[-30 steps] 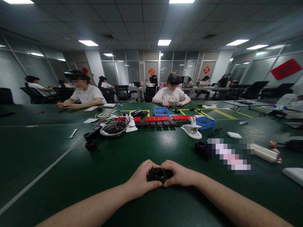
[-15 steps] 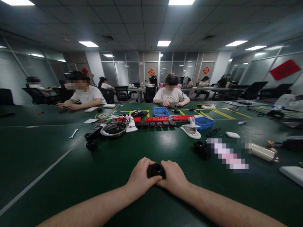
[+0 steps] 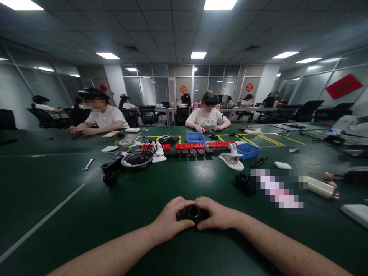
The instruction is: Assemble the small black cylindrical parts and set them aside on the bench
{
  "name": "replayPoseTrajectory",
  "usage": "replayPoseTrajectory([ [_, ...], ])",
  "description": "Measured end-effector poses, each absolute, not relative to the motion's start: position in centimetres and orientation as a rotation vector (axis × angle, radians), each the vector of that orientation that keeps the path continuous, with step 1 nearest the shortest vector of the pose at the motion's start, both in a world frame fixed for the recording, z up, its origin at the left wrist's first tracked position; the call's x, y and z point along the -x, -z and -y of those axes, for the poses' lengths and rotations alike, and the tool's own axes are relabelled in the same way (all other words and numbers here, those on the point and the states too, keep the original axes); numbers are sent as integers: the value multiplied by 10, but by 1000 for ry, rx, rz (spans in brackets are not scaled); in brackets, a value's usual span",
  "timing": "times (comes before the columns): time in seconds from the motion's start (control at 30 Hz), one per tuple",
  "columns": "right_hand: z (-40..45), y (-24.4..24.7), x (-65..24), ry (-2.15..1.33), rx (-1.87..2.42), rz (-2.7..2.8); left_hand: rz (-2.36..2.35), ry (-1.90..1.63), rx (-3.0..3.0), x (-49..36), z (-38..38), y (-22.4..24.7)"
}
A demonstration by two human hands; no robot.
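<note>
Low in the middle of the head view, a black round part (image 3: 193,211) with a ring-shaped opening on top is held between both hands. My left hand (image 3: 174,219) wraps round its left side, thumb in front and fingers behind. On the right side my right hand (image 3: 215,214) grips it the same way. The undersides of the part are hidden by the fingers. Another black round part (image 3: 110,179) lies to the left on the green table (image 3: 172,180). More black parts (image 3: 243,181) sit to the right.
A metal bowl (image 3: 137,158), a wrench (image 3: 89,165), red blocks (image 3: 190,145), blue trays (image 3: 247,151) and a white clip (image 3: 231,158) lie farther back. At right is a cream cylinder (image 3: 320,187). Two people sit across the table.
Both hands have shifted slightly, the right one outward to the right. More of the black part shows between them, and its opening is more visible.
</note>
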State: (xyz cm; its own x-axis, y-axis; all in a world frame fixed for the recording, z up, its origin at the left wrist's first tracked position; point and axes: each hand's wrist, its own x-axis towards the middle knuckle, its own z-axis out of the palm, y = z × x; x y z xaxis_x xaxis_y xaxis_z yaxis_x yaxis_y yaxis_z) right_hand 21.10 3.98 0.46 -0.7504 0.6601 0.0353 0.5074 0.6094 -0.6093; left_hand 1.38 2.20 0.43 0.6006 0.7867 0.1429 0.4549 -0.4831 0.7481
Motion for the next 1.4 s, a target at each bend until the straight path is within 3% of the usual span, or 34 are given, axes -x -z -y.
replayPoseTrajectory([
  [0.77, -42, 1, -210, -856, 1023, 2556, -1027, -615, -2164, -15, -23, -2],
  [1.13, -24, 17, -184, -303, 1492, 2362, -1275, -793, -2057, -22, -20, 5],
  [1.4, -30, 1, -202, -661, 1096, 2469, -1103, -716, -2071, -17, -21, -3],
])
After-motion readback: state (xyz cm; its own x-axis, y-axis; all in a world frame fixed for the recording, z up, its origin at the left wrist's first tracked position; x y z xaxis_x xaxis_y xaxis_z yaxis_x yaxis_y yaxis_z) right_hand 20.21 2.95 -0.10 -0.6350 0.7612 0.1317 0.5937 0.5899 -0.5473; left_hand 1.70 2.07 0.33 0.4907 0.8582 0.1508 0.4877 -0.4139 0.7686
